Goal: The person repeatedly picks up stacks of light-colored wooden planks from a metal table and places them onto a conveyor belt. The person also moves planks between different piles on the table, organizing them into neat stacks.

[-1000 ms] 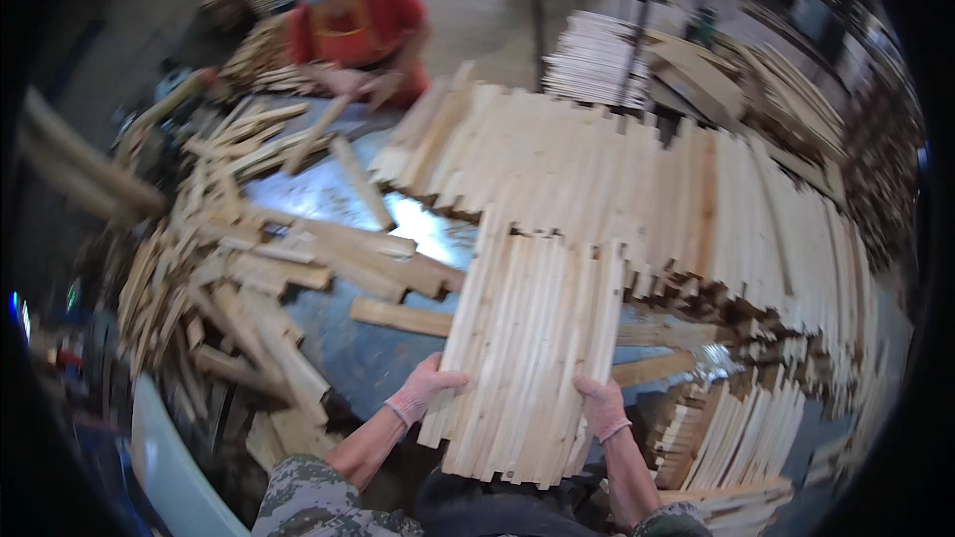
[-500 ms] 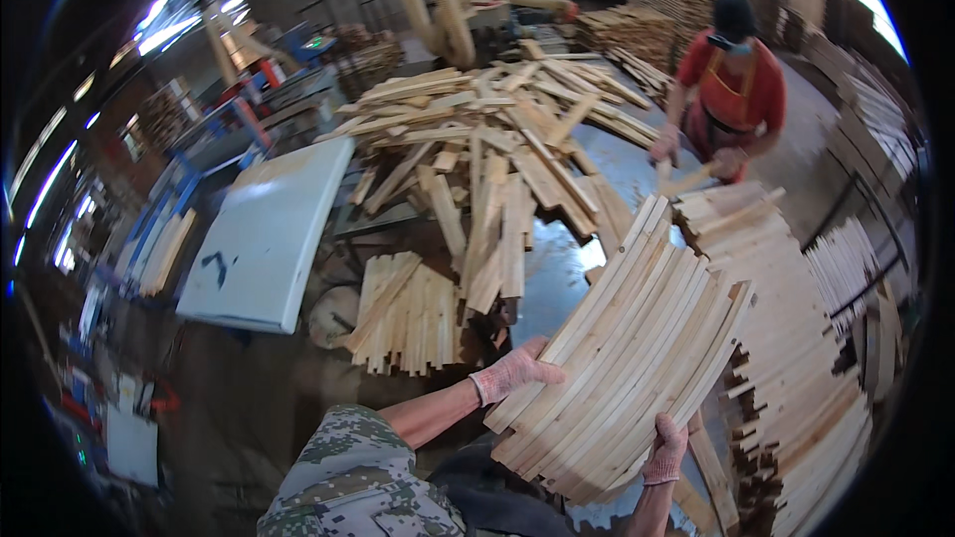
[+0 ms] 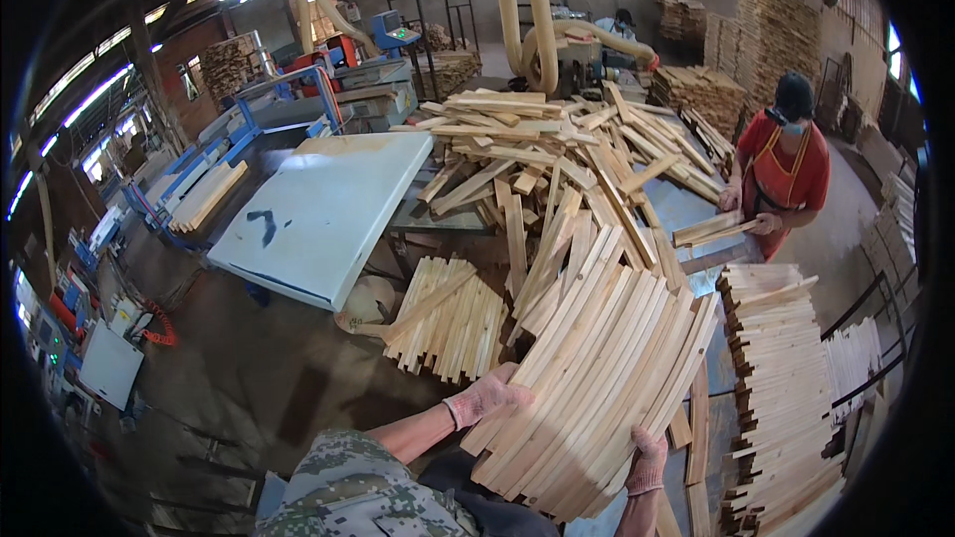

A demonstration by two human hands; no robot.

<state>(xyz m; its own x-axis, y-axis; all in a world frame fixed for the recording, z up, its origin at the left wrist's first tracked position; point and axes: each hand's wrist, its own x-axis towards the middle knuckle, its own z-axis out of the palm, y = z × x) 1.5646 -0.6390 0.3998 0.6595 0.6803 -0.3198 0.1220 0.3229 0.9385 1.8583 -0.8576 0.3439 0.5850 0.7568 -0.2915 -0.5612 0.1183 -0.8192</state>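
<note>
I hold a wide fan of pale wooden slats in front of me, tilted up toward the right. My left hand, in a pinkish glove, grips the fan's lower left edge. My right hand, gloved too, holds its near bottom edge. A smaller bundle of slats lies just left of the fan, below my left hand's reach. Behind the fan a loose heap of slats covers the work table.
A person in a red top stands at the right, holding a few slats. Neat slat stacks line the right side. A pale blue flat table sits to the left, with machines and ducts beyond it.
My view has swung left and back, so the person in red moved from top left to right. Both hands have kept hold of the slat fan, lifting it off the table.
</note>
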